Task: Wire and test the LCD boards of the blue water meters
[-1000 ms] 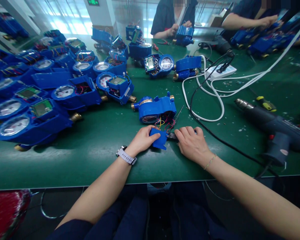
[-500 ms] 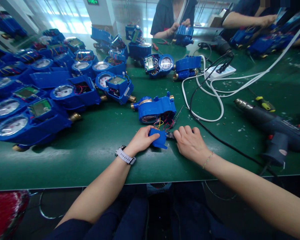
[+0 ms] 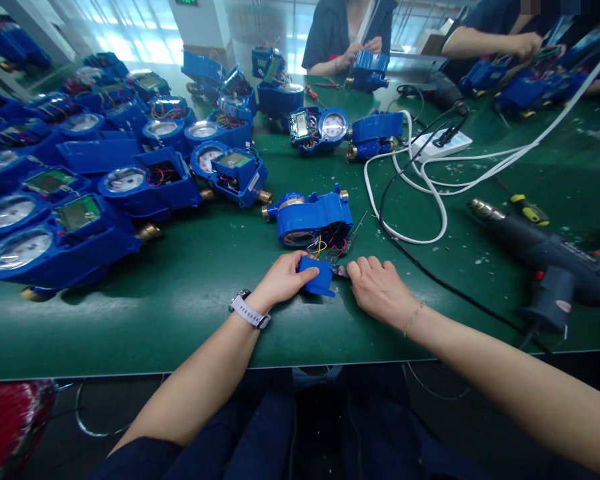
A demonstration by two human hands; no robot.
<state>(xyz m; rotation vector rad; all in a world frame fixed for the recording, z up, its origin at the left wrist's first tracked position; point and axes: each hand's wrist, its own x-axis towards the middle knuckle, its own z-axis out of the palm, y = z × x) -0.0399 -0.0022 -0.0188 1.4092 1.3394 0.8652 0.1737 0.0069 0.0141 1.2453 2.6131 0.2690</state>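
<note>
Blue cover (image 3: pixel 315 283): just off the six o'clock side of the nearest meter (image 3: pixel 313 219), with thin coloured wires (image 3: pixel 321 248) running between them
Left hand (image 3: pixel 284 280): at the cover's nine o'clock, pinching it, thumb on top
Right hand (image 3: pixel 381 289): at its three o'clock, closed round the pliers (image 3: pixel 341 271); whether their tips bite a wire, I can't tell
Nearest meter: tipped on its side on the green bench (image 3: pixel 130 343)
Other meters (image 3: pixel 125 181): crowded at ten o'clock from the cover
Heat gun (image 3: pixel 555 250): lying near three o'clock from the right hand
Co-worker (image 3: pixel 325 37): past twelve o'clock, hands on another meter (image 3: pixel 371 67)
</note>
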